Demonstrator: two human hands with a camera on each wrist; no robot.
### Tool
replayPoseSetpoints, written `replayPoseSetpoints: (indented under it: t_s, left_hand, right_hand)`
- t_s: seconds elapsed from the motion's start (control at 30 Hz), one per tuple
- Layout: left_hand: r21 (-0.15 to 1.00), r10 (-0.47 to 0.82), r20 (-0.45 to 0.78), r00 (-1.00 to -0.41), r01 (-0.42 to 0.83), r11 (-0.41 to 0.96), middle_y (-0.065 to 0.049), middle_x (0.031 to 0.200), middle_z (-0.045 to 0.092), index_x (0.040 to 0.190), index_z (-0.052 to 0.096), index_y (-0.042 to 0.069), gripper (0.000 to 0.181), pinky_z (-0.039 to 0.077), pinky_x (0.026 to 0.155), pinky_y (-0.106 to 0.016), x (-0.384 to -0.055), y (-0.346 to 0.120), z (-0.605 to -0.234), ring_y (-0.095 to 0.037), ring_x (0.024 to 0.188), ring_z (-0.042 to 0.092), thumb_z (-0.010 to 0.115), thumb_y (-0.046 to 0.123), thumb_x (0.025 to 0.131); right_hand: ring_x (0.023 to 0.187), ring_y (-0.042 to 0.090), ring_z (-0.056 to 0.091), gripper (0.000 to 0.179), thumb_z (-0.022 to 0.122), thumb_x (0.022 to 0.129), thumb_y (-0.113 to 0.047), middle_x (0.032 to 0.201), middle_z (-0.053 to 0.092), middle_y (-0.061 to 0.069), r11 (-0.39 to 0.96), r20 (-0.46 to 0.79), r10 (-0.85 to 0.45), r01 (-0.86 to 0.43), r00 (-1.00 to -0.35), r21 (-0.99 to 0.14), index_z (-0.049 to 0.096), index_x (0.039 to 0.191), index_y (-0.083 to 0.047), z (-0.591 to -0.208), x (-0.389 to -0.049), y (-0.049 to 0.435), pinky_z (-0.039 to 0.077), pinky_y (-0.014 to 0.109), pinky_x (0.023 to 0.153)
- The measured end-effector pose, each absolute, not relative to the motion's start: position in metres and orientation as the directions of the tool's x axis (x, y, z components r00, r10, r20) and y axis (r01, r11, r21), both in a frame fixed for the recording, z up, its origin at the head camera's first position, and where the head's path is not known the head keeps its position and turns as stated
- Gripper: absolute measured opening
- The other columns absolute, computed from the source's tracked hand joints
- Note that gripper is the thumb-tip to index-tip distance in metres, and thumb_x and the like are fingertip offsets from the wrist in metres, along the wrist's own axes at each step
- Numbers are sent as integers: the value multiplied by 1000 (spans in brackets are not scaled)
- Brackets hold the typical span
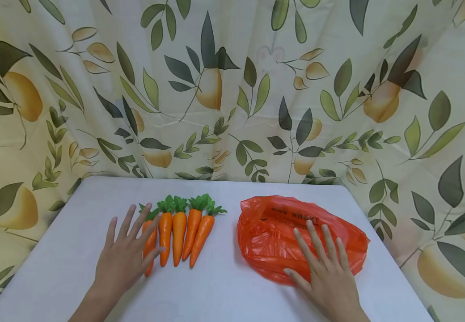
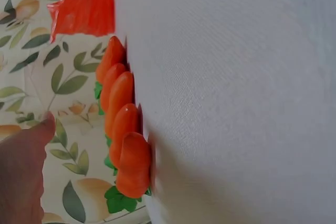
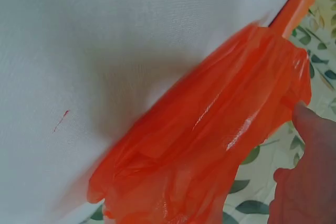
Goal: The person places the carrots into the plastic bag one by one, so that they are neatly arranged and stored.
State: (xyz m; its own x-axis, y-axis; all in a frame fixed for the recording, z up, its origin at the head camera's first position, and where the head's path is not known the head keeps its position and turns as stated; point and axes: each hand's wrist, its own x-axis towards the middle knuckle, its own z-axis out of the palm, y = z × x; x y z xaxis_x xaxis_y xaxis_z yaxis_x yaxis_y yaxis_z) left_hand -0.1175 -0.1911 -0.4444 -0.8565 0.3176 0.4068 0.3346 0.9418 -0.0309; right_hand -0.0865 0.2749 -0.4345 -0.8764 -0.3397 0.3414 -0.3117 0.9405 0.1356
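Observation:
Several orange carrots (image 1: 179, 232) with green leafy tops lie side by side on the white table, left of the middle. My left hand (image 1: 125, 255) is spread with straight fingers over the leftmost carrot (image 1: 150, 243) and partly hides it; whether it touches cannot be told. In the left wrist view the carrots (image 2: 122, 95) form a row beyond the thumb. A crumpled red plastic bag (image 1: 272, 237) with dark printing lies on the right. Over its near right part my right hand (image 1: 329, 277) is spread, fingers straight. The right wrist view shows the bag (image 3: 194, 129) close to the thumb.
The white table (image 1: 216, 295) carries the carrots and the bag, with a strip of tabletop between them. Behind it and along both sides hangs a curtain (image 1: 232, 103) printed with leaves and yellow fruit. A small red mark (image 3: 61, 120) shows on the white surface.

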Motion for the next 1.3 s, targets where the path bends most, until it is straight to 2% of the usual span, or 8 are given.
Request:
replayPoseSetpoints:
  t_s: [0.2, 0.37, 0.6, 0.73, 0.8, 0.93, 1.07, 1.3]
  left_hand:
    - [-23, 285, 384, -878, 300, 954, -9, 172, 8, 161, 38, 18, 79, -4, 121, -61, -117, -189, -444, -35, 156, -4, 52, 62, 97]
    - [13, 233, 339, -912, 252, 968, -7, 173, 2, 162, 35, 18, 82, -8, 120, -60, -118, -185, -448, -36, 156, -5, 62, 57, 95]
    - [139, 139, 319, -937, 191, 972, -7, 173, -4, 164, 30, 20, 83, -9, 119, -64, -114, -187, -458, -38, 156, -4, 65, 53, 96]
    - [191, 101, 272, -957, 157, 969, -8, 172, -10, 165, 25, 19, 85, -11, 117, -66, -115, -192, -461, -40, 155, -9, 63, 52, 98]
    - [220, 92, 246, -965, 148, 964, -9, 172, -12, 166, 23, 18, 85, -8, 116, -69, -117, -195, -461, -42, 155, -9, 62, 52, 99]
    - [290, 88, 207, -974, 147, 946, -14, 171, -12, 167, 19, 18, 83, 7, 114, -75, -118, -202, -458, -47, 153, -6, 58, 51, 102]
    - [345, 101, 188, -977, 162, 925, -17, 170, -13, 167, 13, 18, 81, 20, 109, -78, -118, -209, -456, -51, 152, -2, 53, 50, 105]
    - [448, 83, 145, -986, 140, 883, -18, 170, -13, 168, 8, 21, 81, 23, 104, -80, -122, -218, -455, -56, 150, 4, 52, 50, 106]
  right_hand:
    - [155, 41, -8, 112, 70, 84, -64, 172, -1, 14, 958, 324, -286, -261, -902, 120, 9, 168, -22, -437, -89, 278, -8, 61, 120]
    - [154, 42, -8, 111, 71, 85, -62, 172, -2, 14, 965, 307, -261, -240, -915, 102, 10, 168, -20, -441, -90, 279, -9, 62, 119]
    - [153, 46, -7, 110, 71, 87, -60, 171, -11, 13, 983, 284, -183, -173, -941, 61, 10, 167, -18, -436, -89, 288, 0, 70, 118]
    - [153, 46, -13, 106, 71, 88, -58, 171, -11, 14, 992, 286, -123, -125, -950, 11, 12, 167, -18, -431, -88, 296, -7, 69, 116]
    - [153, 46, -15, 104, 71, 89, -56, 171, -11, 15, 995, 290, -95, -100, -952, -1, 13, 167, -18, -428, -87, 301, -11, 68, 115]
    - [152, 46, -18, 100, 73, 90, -50, 170, -13, 16, 999, 287, -33, -42, -957, -25, 17, 166, -15, -425, -86, 308, -14, 66, 114]
    - [150, 49, -19, 98, 74, 91, -47, 169, -16, 19, 997, 260, 54, 39, -964, -65, 21, 165, -11, -422, -85, 314, -4, 74, 112]
    - [146, 58, -17, 92, 68, 96, -48, 165, -19, 28, 981, 186, 157, 130, -970, -146, 22, 162, -3, -423, -88, 323, 10, 84, 103]
